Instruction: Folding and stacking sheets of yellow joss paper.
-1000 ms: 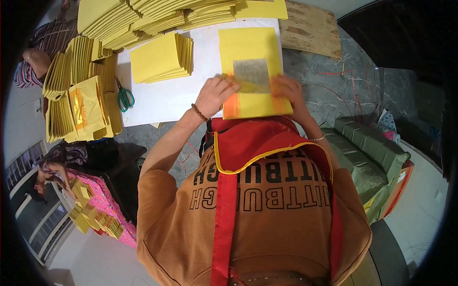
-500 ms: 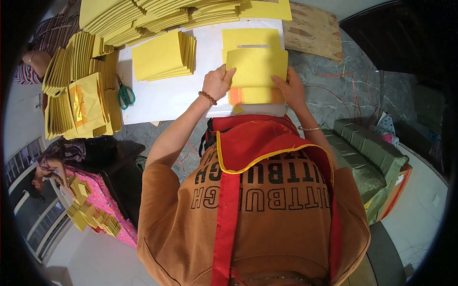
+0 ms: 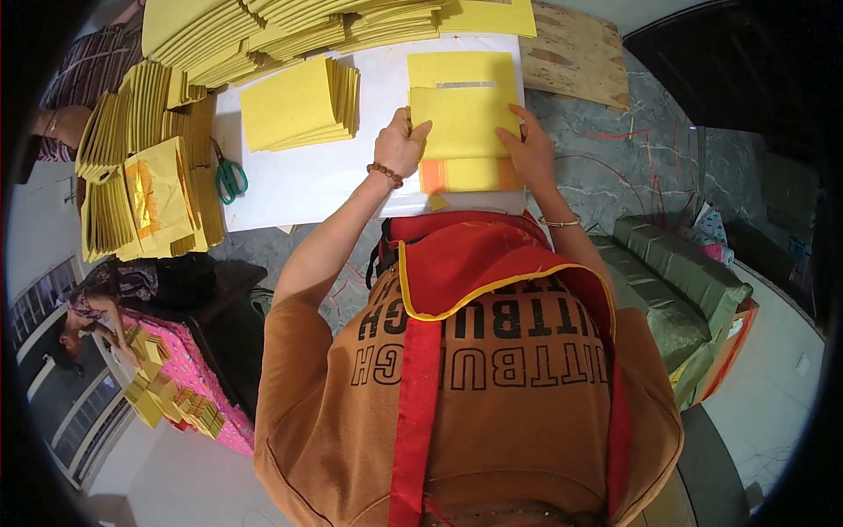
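A yellow paper sheet (image 3: 465, 123) lies on the white-topped table in front of me, over another yellow sheet (image 3: 461, 68) whose upper part with a pale grey strip sticks out beyond it. Below its near edge shows a yellow band with orange ends (image 3: 472, 174). My left hand (image 3: 401, 145) is closed on the left edge of the upper sheet, thumb on top. At the right edge, my right hand (image 3: 532, 151) has its thumb over the paper and its fingers curled along the side; their undersides are hidden. A small yellow scrap (image 3: 437, 202) rests near the table's front edge.
A fanned stack of folded yellow papers (image 3: 294, 104) lies left of my hands. Larger yellow piles (image 3: 206, 39) fill the back and left. Green-handled scissors (image 3: 231, 180) lie by the left edge. A plywood board (image 3: 580, 57) stands right; another person (image 3: 97, 307) handles yellow papers at lower left.
The upper yellow sheet has come down flatter and slightly left onto the one beneath. My right hand has shifted its fingers to the sheet's upper right edge.
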Tool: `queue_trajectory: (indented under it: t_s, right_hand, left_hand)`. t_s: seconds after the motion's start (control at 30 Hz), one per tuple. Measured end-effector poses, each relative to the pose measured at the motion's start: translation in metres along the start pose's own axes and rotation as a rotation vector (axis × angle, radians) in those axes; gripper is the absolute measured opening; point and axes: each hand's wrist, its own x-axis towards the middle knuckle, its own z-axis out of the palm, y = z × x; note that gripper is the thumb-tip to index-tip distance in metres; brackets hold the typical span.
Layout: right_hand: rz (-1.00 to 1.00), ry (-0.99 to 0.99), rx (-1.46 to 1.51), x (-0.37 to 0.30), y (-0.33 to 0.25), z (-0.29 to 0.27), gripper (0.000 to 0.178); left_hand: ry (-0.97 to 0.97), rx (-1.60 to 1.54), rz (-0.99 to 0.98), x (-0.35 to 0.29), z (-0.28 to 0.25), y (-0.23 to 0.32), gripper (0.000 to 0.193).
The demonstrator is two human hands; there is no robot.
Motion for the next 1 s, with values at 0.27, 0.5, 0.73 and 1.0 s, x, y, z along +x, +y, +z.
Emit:
queue_trajectory:
  t_s: [0.27,0.5,0.73,1.0]
  right_hand:
    - [-0.016,0.042,0.083,0.003,0.024,0.007,0.04]
    - [0.005,0.057,-0.013,-0.002,0.012,0.008,0.04]
    - [-0.091,0.11,-0.556,-0.024,-0.018,0.006,0.055]
    - [-0.183,0.072,-0.418,-0.021,0.038,0.013,0.051]
  left_hand:
    - [0.317,0.605,0.503,-0.025,-0.014,0.044,0.033]
    - [-0.004,0.603,0.793,-0.01,0.026,0.019,0.04]
    - [-0.013,0.705,0.776,-0.01,0.03,0.013,0.041]
    - [-0.065,0.796,0.825,-0.012,0.027,0.018,0.057]
